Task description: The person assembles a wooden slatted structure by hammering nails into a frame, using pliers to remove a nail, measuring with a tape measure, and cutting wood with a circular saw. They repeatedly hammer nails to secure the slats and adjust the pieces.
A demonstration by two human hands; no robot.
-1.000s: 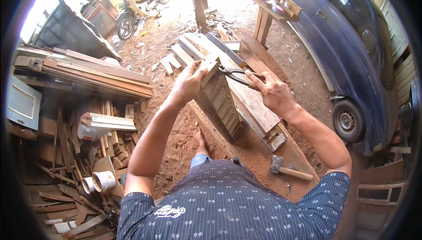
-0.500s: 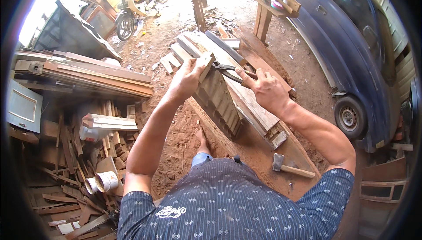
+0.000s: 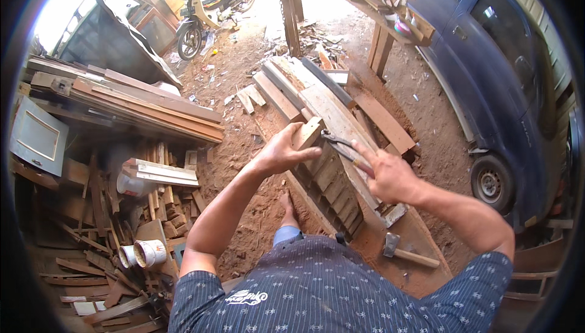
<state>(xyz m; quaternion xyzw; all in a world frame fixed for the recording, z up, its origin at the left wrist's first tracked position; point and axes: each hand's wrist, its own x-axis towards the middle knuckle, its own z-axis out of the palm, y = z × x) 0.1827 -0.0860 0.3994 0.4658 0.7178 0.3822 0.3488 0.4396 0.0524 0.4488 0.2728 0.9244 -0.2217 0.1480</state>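
Note:
A slatted wooden shutter frame (image 3: 338,190) stands tilted in front of me, its lower end near my body. My left hand (image 3: 285,152) grips the upper end of this frame, fingers on the far side and thumb stretched across the near side. In my right hand (image 3: 393,177) is a pair of pincers (image 3: 342,143), held by the handles. Their metal jaws touch or nearly touch the frame's top edge; whether they bite on anything is too small to tell. Beneath lies a stack of boards (image 3: 332,110).
A hammer (image 3: 409,252) lies on the reddish plank at the near right. Piled timber (image 3: 146,101) and scrap wood fill the left, with white buckets (image 3: 149,252). A blue vehicle (image 3: 481,83) stands at the right, a motorcycle (image 3: 192,28) far back. A post (image 3: 289,10) rises ahead.
Both hands, the pincers and the top of the shutter frame have come lower and nearer to me. My left thumb is now spread out. The whole view has shifted slightly.

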